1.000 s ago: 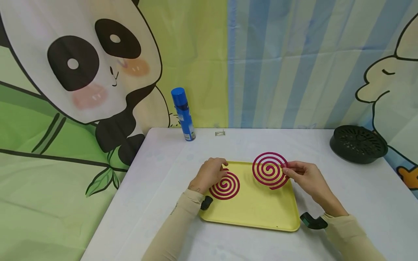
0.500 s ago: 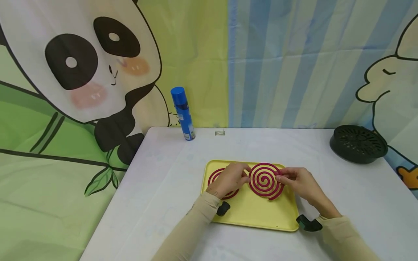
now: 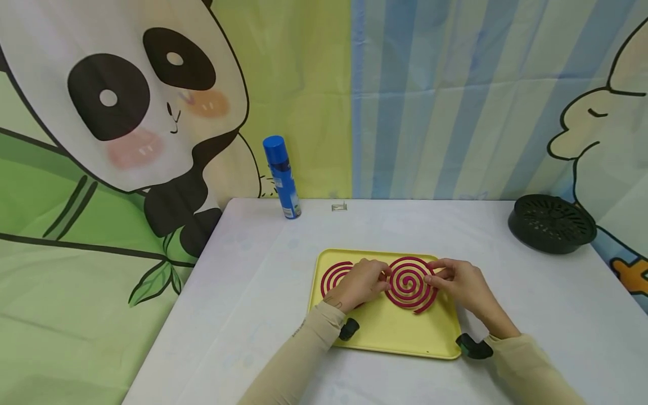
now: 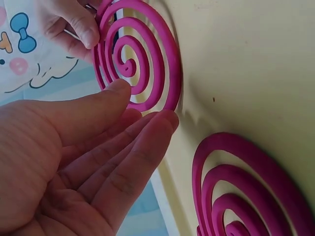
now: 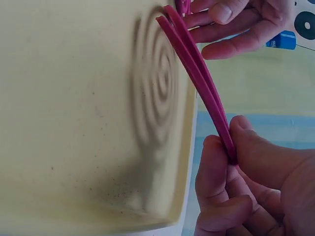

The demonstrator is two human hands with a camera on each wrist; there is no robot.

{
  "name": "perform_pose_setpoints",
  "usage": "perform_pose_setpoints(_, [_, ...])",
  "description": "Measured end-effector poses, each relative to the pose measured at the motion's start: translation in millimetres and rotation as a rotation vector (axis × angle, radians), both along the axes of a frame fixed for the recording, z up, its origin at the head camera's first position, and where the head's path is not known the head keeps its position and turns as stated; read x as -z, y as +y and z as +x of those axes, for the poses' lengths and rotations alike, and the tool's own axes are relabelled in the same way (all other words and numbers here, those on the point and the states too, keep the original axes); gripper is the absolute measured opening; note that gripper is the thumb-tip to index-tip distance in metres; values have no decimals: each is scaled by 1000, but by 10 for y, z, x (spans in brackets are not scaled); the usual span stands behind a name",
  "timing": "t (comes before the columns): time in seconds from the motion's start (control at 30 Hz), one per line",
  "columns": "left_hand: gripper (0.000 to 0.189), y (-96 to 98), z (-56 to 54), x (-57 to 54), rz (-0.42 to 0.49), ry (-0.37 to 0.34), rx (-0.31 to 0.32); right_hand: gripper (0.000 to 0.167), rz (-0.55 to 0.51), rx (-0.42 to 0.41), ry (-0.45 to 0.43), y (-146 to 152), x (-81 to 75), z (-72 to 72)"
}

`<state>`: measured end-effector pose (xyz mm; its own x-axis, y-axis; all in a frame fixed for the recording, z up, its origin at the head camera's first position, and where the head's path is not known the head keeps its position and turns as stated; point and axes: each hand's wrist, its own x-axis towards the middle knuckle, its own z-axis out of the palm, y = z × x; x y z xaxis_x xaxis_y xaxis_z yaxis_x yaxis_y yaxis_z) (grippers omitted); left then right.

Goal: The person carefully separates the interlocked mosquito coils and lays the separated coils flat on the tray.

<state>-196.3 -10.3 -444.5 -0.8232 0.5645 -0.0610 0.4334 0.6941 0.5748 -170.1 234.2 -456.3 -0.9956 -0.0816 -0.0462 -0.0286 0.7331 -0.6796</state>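
Observation:
A magenta mosquito coil point(image 3: 411, 283) stands tilted on edge just over the yellow tray point(image 3: 385, 337). My right hand point(image 3: 463, 287) pinches its right rim between thumb and fingers, plain in the right wrist view. At the opposite rim is my left hand point(image 3: 360, 284), its fingers fairly straight and the thumb apart from them. In the left wrist view the left fingertips point(image 4: 167, 118) overlap the coil's lower edge; whether they press it I cannot tell. A second magenta coil point(image 3: 331, 275) lies on the tray's left side, partly hidden by my left hand and wrist.
A blue spray can point(image 3: 286, 183) stands at the table's back left, with a small metal stand point(image 3: 339, 207) to its right. A round black slotted container point(image 3: 553, 224) sits at the back right. A printed cloth backdrop point(image 3: 430, 101) hangs behind the white table point(image 3: 243, 270).
My left hand has moved right, from the coil lying on the tray to the held coil's left rim. My right hand has brought the held coil lower and slightly left.

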Motion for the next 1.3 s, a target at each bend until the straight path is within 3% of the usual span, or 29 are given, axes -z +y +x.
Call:
perform_pose_setpoints(0.17, [20,19,19,3,3,-9,-7,38,36,-2,55,-21,31,-22])
perform_pose_setpoints(0.4, [13,89,34,26,-48,32,4,28,133,-57,146,-33,45,-48])
perform_pose_setpoints(0.77, [14,99,19,77,-35,17,-27,27,225,-188,80,-18,45,-75])
perform_pose_setpoints(1.3, [20,15,14,93,56,-60,-93,28,223,-178,16,-26,-70,-41])
